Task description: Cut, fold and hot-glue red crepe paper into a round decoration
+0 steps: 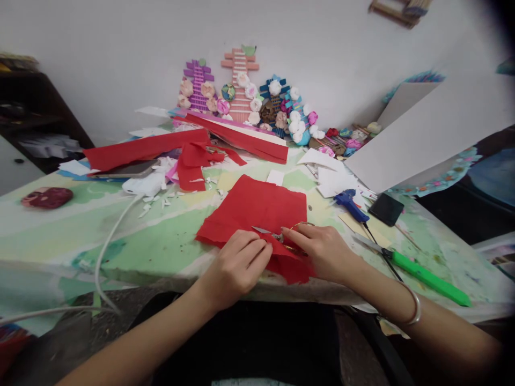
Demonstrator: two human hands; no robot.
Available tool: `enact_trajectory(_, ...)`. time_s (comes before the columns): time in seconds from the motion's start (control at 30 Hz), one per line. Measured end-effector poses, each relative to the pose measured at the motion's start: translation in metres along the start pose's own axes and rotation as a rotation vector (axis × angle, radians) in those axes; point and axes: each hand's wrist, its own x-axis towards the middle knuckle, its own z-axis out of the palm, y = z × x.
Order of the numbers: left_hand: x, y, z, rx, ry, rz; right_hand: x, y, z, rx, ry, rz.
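A sheet of red crepe paper (257, 209) lies on the table's near edge. My left hand (237, 265) rests on the paper's near part with its fingers pinched together on the red paper. My right hand (322, 249) is closed around small scissors (271, 234). The blades point left, across the paper, toward my left fingertips. A bangle sits on my right wrist.
The table (120, 236) has a green patterned cover. More red paper strips (169, 147) lie at the back, before paper-flower decorations (249, 99). A green-handled knife (422, 273), blue glue gun (351, 203), black phone (386, 209), white boards (426, 128) and a white cable (108, 241) surround me.
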Motion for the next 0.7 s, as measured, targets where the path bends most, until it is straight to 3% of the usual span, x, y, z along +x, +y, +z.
enact_trajectory(0.5,-0.002,0.008,0.001,0.0,0.006,0.006,-0.003,-0.018,0.003,-0.15,0.029,-0.076)
enact_trajectory(0.7,-0.018,-0.002,-0.005,0.137,-0.098,-0.098,-0.004,-0.02,0.002,-0.121,0.02,0.002)
